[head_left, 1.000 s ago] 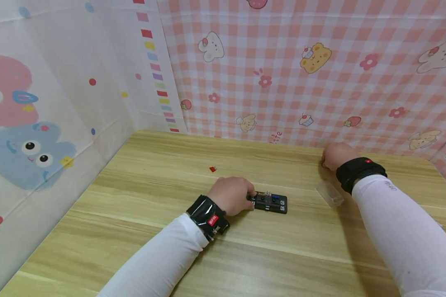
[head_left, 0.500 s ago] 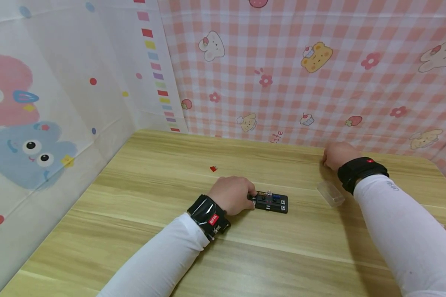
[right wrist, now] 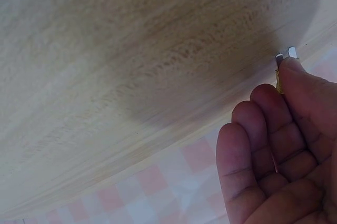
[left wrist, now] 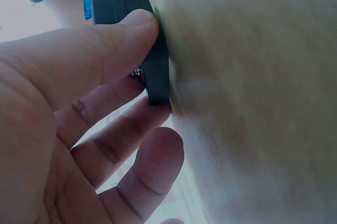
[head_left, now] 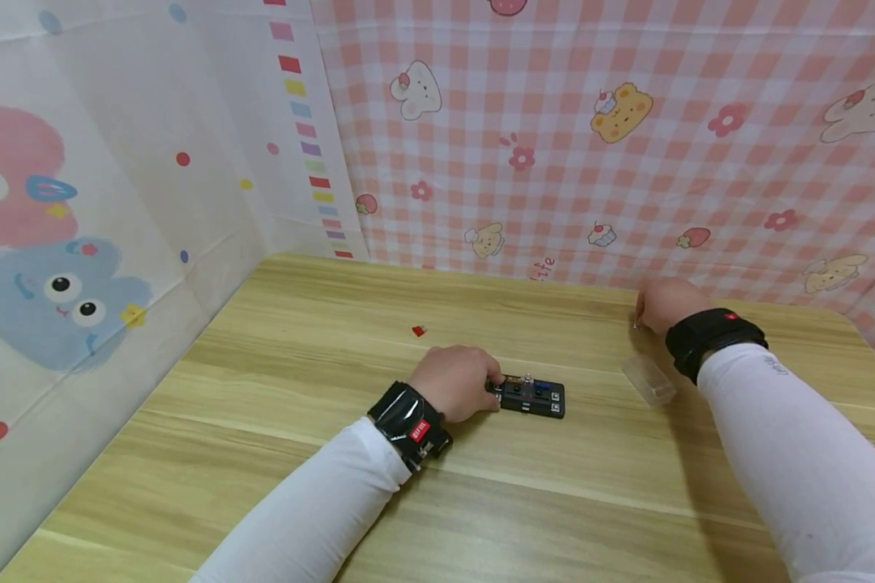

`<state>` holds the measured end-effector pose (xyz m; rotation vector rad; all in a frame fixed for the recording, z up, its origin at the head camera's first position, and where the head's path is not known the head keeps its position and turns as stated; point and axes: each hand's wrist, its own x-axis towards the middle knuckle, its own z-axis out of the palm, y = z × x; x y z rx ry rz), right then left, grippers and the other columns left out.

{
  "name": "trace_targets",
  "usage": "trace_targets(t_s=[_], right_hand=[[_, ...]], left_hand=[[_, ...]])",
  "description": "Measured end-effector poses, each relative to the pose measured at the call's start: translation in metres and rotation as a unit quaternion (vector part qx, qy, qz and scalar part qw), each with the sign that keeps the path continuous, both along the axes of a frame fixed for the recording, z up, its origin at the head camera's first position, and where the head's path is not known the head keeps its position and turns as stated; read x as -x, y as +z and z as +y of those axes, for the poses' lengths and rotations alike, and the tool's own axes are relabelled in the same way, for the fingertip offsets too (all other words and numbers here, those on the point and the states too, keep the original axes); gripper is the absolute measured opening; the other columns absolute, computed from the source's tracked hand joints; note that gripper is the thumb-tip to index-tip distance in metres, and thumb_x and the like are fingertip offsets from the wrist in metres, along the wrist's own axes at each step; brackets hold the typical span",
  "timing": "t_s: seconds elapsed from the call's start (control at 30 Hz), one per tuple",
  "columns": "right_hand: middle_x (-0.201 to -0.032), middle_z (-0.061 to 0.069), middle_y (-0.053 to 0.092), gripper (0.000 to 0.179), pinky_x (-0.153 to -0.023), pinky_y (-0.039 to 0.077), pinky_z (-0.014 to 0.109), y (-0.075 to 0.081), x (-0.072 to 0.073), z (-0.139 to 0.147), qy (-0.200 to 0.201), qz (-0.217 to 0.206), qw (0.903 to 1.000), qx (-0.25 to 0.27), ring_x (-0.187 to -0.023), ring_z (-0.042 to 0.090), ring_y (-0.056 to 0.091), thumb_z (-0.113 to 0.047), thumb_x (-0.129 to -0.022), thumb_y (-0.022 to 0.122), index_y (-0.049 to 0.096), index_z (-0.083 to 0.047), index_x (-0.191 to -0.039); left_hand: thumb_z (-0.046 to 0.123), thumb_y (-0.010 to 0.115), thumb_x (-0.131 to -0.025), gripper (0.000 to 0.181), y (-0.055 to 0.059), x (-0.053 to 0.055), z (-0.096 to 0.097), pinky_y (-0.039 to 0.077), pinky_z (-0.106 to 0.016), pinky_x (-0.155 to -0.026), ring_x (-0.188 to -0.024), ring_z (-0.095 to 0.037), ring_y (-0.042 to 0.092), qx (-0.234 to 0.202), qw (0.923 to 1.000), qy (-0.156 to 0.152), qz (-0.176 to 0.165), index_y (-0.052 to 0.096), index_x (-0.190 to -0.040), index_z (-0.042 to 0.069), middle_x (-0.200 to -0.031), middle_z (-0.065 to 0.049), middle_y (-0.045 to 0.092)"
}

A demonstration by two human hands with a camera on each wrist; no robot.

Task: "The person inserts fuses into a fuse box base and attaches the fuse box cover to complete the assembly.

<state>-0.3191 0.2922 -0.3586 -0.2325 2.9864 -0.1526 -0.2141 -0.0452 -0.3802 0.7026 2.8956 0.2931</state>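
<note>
My left hand (head_left: 454, 385) grips the left end of a black fuse block (head_left: 547, 400) lying on the table. In the left wrist view the thumb presses one long side of the fuse block (left wrist: 156, 74), with fingers behind it. Small blue, yellow and clear parts stand up from its top. My right hand (head_left: 669, 306) is at the back right, near the table's far edge. Between its thumb and index finger it pinches a yellowish blade fuse (right wrist: 279, 80), two metal prongs sticking out past the thumb tip. Most of the fuse's body is hidden by the fingers.
A red blade fuse (head_left: 419, 331) lies on the wooden table (head_left: 525, 510), behind the left hand. An uncovered clear plastic box (head_left: 647, 380) sits between the fuse block and the right forearm. Printed cloth (head_left: 452, 162) hangs at the table's back and left.
My right hand has shifted very slightly to the right, and a small shiny tip now shows at its fingers. The left hand and the fuse block have stayed put.
</note>
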Motion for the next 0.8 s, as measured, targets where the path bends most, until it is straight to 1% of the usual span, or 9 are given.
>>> trace_targets(t_s=[0.17, 0.4, 0.57, 0.8], right_hand=[[-0.088, 0.016, 0.071, 0.009, -0.084, 0.053, 0.051, -0.0004, -0.0006, 0.0015, 0.002, 0.008, 1.0, 0.003, -0.084, 0.034, 0.061, -0.01, -0.09, 0.072, 0.074, -0.001, -0.09], [-0.087, 0.014, 0.069, 0.01, -0.082, 0.052, 0.05, 0.0012, -0.0012, -0.0007, -0.006, 0.005, 1.0, 0.005, -0.083, 0.033, 0.059, -0.01, -0.093, 0.07, 0.074, -0.001, -0.092], [-0.089, 0.016, 0.069, 0.012, -0.083, 0.052, 0.05, 0.0024, -0.002, -0.0023, -0.01, -0.001, 0.9999, 0.005, -0.084, 0.034, 0.059, -0.009, -0.094, 0.068, 0.075, 0.001, -0.096], [-0.092, 0.019, 0.071, 0.013, -0.086, 0.053, 0.053, 0.0026, -0.0029, -0.0016, -0.007, 0.007, 0.9999, 0.01, -0.084, 0.035, 0.06, -0.008, -0.094, 0.066, 0.073, 0.003, -0.097]], left_hand=[[0.042, 0.084, -0.089, 0.033, -0.0003, 0.0003, -0.0002, 0.05, -0.043, -0.097, -0.106, -0.011, 0.069, 0.0, 1.0, -0.001, 0.002, 0.081, -0.119, 0.029, -0.124, 0.01, 0.077], [0.042, 0.084, -0.089, 0.033, -0.0006, 0.0004, -0.0005, 0.05, -0.044, -0.097, -0.107, -0.012, 0.069, -0.002, 1.0, 0.0, -0.001, 0.081, -0.119, 0.029, -0.125, 0.01, 0.077], [0.042, 0.084, -0.089, 0.033, 0.0, 0.0001, -0.0004, 0.05, -0.044, -0.098, -0.109, -0.012, 0.069, -0.003, 1.0, 0.001, -0.002, 0.08, -0.119, 0.029, -0.125, 0.01, 0.077], [0.042, 0.084, -0.089, 0.032, 0.0003, 0.0002, 0.0, 0.049, -0.044, -0.098, -0.107, -0.012, 0.069, -0.003, 1.0, 0.001, -0.003, 0.081, -0.118, 0.029, -0.125, 0.01, 0.077]])
